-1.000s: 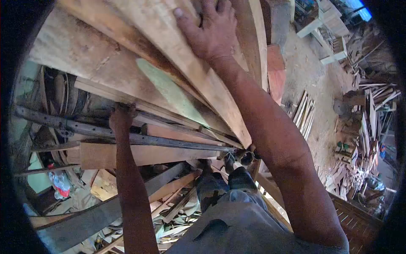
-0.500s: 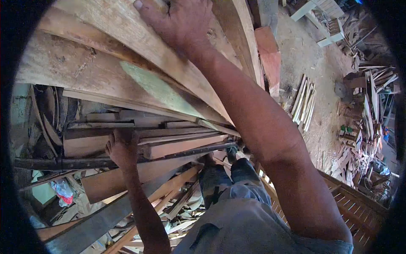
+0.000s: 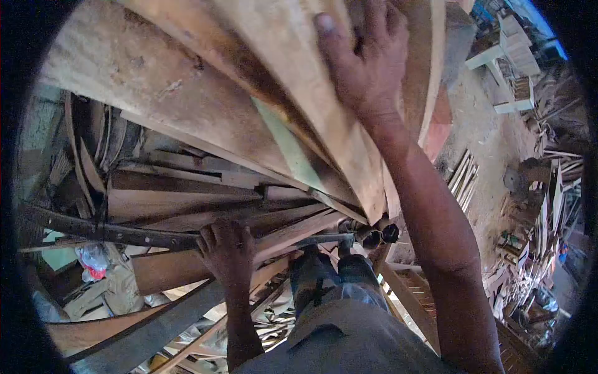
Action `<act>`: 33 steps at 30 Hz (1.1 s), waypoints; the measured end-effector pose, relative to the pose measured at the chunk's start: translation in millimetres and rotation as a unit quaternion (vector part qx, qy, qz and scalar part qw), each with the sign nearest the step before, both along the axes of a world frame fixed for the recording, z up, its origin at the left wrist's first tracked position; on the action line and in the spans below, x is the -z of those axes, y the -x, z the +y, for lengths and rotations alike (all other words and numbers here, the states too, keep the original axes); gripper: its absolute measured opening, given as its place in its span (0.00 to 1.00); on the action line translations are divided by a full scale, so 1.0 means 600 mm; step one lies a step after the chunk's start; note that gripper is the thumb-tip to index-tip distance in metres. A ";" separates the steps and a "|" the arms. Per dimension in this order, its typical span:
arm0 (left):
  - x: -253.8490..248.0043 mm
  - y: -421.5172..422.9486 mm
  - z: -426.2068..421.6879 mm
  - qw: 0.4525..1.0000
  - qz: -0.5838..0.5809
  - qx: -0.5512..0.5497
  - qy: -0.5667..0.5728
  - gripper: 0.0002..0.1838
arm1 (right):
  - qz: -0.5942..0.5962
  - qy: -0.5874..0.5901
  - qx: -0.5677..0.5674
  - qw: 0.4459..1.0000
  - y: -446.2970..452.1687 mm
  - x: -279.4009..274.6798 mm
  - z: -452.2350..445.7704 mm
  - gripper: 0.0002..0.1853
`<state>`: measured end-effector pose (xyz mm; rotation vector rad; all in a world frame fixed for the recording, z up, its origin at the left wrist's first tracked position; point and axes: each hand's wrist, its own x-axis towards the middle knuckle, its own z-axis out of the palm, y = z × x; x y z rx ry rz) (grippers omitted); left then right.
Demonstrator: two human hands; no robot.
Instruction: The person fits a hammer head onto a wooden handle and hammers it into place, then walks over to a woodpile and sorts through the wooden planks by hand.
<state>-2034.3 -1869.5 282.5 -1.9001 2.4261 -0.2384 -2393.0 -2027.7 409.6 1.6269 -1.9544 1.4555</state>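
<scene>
Several wide, rough planks lean together at the top and fan out from a narrow point near my feet. My right hand point(image 3: 370, 68) grips the pale wooden plank point(image 3: 293, 68), thumb on its face and fingers near its edge. To its left stands a broader brown plank point(image 3: 156, 81) with a pale green patch. Lower down, my left hand point(image 3: 227, 252) is closed over the dark rail point(image 3: 140, 237), which has holes along it. Its fingertips are partly hidden. Beside that hand lies a thick wooden strip point(image 3: 296, 234).
Short boards point(image 3: 180, 202) are stacked behind the rail. Wood scraps and a plastic bag point(image 3: 93, 258) lie below at left. On the floor at right are a bundle of thin sticks point(image 3: 462, 181), a pale wooden bench point(image 3: 511, 68) and heaped offcuts point(image 3: 542, 218).
My left hand has moved right and down from the stacked boards to the rail. My right hand and the leaning planks have shifted right in view, the planks looking steeper.
</scene>
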 end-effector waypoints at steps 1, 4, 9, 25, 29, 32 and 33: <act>-0.009 0.004 0.009 1.000 0.012 0.000 -0.011 0.33 | -0.002 0.003 -0.006 1.000 0.001 0.003 0.000 0.44; -0.022 0.021 0.009 0.996 0.056 -0.066 -0.015 0.32 | 0.031 0.052 -0.005 0.998 0.002 0.009 -0.015 0.41; -0.029 0.030 0.000 0.993 0.071 -0.093 0.010 0.31 | 0.050 0.002 -0.008 0.999 0.002 0.014 -0.010 0.35; -0.089 0.096 0.141 0.917 0.385 0.007 -0.105 0.30 | 0.065 0.004 -0.048 0.997 -0.007 0.011 -0.015 0.37; -0.084 0.079 0.149 0.900 0.408 0.045 -0.150 0.38 | 0.140 -0.027 -0.004 0.990 -0.118 0.008 0.102 0.36; -0.100 0.058 0.160 0.862 0.470 0.037 -0.186 0.36 | 0.026 -0.274 -0.297 0.914 -0.158 0.103 0.298 0.37; -0.094 0.052 0.163 0.833 0.507 -0.011 -0.220 0.33 | -0.154 -0.378 -0.390 0.825 -0.178 0.122 0.337 0.38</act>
